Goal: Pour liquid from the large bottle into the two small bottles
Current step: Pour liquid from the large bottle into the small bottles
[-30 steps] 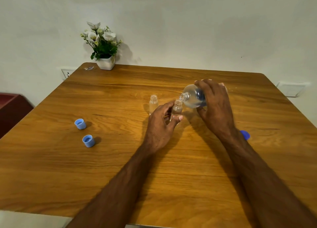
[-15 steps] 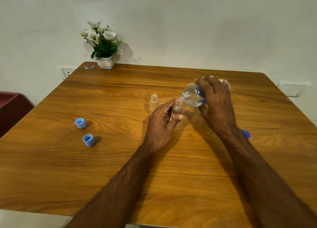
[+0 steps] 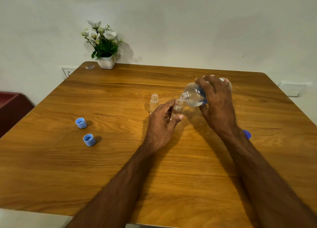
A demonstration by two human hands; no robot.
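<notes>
Table (image 3: 120,167): wooden, with its far edge against the wall; broad bare wood lies on the near side of the hands and out to the left edge.
Large bottle (image 3: 194,95): clear, tipped nearly flat, its long axis running right to left, mouth pointing left and slightly down, right over the mouth of the held small bottle. It sits right of the table's middle, lifted off the wood.
Right hand (image 3: 217,104): wrapped over the large bottle's body from above, fingers curled round it, thumb underneath.
Left hand (image 3: 161,126): partly closed, thumb and fingers pinching the lower part of the held small bottle.
Held small bottle (image 3: 177,108): upright, open mouth up, just left of the large bottle's neck.
Second small bottle (image 3: 154,103): upright, uncapped, just left of the held one and behind the left hand's fingers; whether they touch it I cannot tell.
Two blue caps (image 3: 81,122) (image 3: 89,139): open side up, well to the left of the bottles, near each other.
Third blue cap (image 3: 247,134): half hidden behind the right wrist.
</notes>
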